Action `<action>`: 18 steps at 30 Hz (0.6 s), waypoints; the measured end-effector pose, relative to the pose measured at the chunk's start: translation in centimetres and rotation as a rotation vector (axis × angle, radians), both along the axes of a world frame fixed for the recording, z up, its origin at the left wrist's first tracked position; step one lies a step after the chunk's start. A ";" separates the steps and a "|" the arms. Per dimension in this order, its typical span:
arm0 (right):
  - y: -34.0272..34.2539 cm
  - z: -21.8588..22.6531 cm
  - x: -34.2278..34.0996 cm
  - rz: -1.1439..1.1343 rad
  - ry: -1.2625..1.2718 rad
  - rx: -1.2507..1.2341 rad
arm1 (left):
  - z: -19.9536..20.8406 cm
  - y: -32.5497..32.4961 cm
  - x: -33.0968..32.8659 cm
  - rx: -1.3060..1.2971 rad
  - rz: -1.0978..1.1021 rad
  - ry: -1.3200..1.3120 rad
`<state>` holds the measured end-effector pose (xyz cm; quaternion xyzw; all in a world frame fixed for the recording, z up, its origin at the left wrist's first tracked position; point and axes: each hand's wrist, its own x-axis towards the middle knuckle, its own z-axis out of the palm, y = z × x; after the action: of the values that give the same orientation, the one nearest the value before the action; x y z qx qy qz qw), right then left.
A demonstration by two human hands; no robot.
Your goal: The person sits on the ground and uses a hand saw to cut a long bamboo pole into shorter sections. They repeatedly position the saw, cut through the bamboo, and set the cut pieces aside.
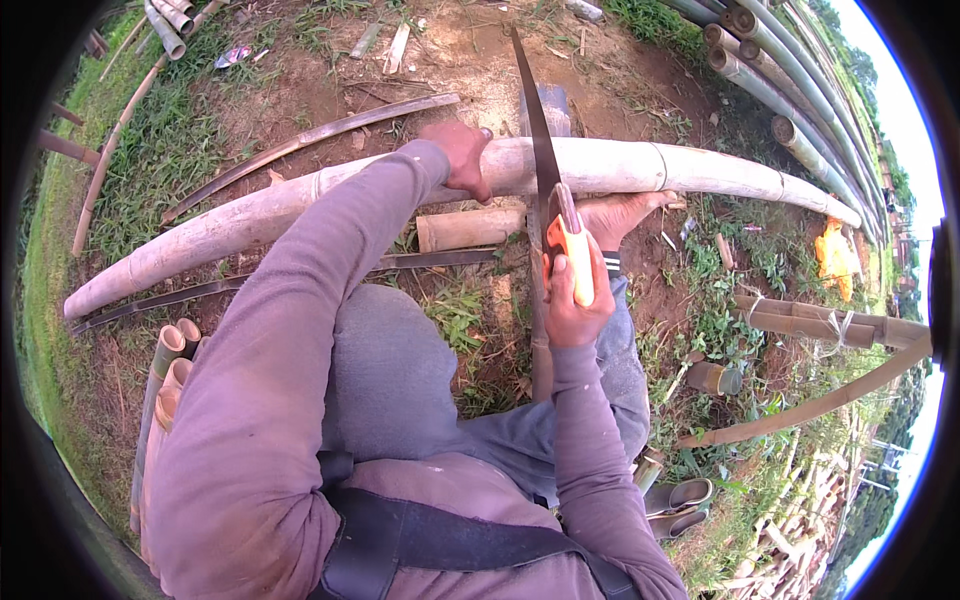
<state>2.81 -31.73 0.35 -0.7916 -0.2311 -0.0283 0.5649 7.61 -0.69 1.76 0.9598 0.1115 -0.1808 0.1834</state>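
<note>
A long, thick, pale bamboo pole [600,165] lies crosswise in front of me. My left hand [462,158] grips it near its middle, with the fingers bent over its far side. In my right hand [580,305] is the orange handle of a hand saw [543,150]. The dark blade points away from me and crosses the pole to the right of my left hand; I cannot tell how deep the teeth sit in it. My bare foot [622,215] is against the pole's near side, just right of the saw.
Under the pole, a short bamboo piece [470,229] lies on the ground. Split strips [310,140] lie beyond it. Bamboo poles are stacked [790,90] at the far right, and cut tubes [165,365] stand at my left. A yellow bag [833,255] lies to the right.
</note>
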 end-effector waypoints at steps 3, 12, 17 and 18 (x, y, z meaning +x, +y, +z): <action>-7.0 -0.6 -6.9 0.076 0.014 0.092 | -0.8 1.0 -0.3 -0.023 -0.002 -0.019; 4.3 2.4 3.5 -0.019 0.148 0.090 | -1.0 -0.2 0.0 -0.001 -0.027 -0.090; -4.8 -0.3 -4.9 0.037 0.132 0.194 | -0.9 0.4 -0.9 0.010 -0.006 -0.067; -8.9 -0.9 -8.0 0.056 0.177 0.110 | -1.3 0.5 -1.0 -0.017 -0.010 -0.055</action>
<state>-5.20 -40.65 -0.53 -0.7521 -0.2004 0.0446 0.6263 6.57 -0.17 0.42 0.9635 0.1000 -0.1560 0.1934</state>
